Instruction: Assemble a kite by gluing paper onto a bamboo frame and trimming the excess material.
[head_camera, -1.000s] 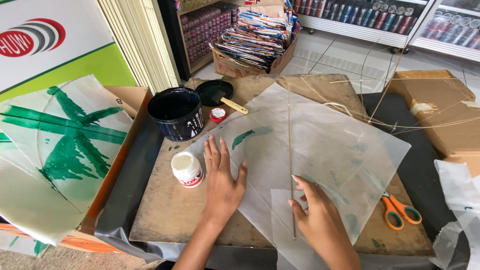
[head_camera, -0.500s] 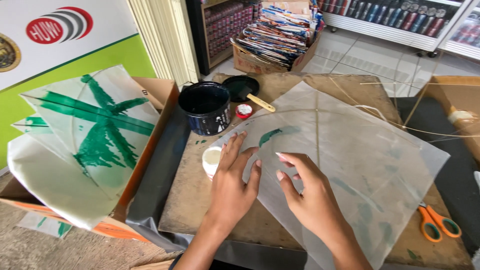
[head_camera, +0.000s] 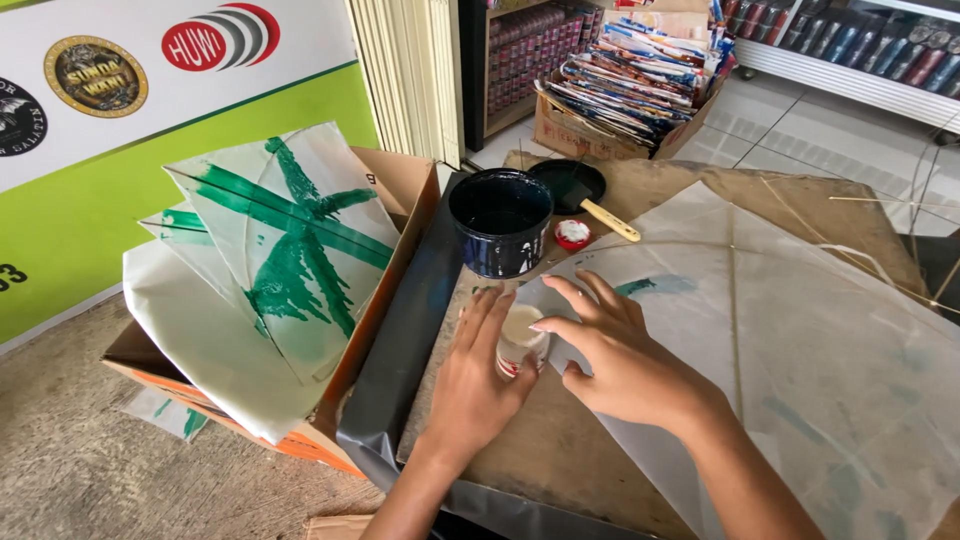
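While both hands meet near the front of the wooden board (head_camera: 560, 440), a small white jar (head_camera: 521, 338) stands right between them. The left hand (head_camera: 478, 372) lies flat and open, its fingers pointing away from the person, and it touches the left side of the jar. It does not grip anything. The right hand (head_camera: 615, 350) is bent like a claw just beside the jar on the right. Its fingertips press down on the near corner of a big white kite (head_camera: 800, 330), and one finger reaches over the top of the jar. It is not closed around anything.

The jar is open, and its top looks creamy. A little red lid (head_camera: 573, 233) lies farther back on the board. Near it stands a dark blue bucket (head_camera: 501, 222), just behind the left hand's fingers. A brush (head_camera: 600, 212) rests on a round black lid (head_camera: 566, 183) behind the bucket.

To the left, a cardboard box (head_camera: 390, 200) holds more white kites with green paint (head_camera: 290, 255).
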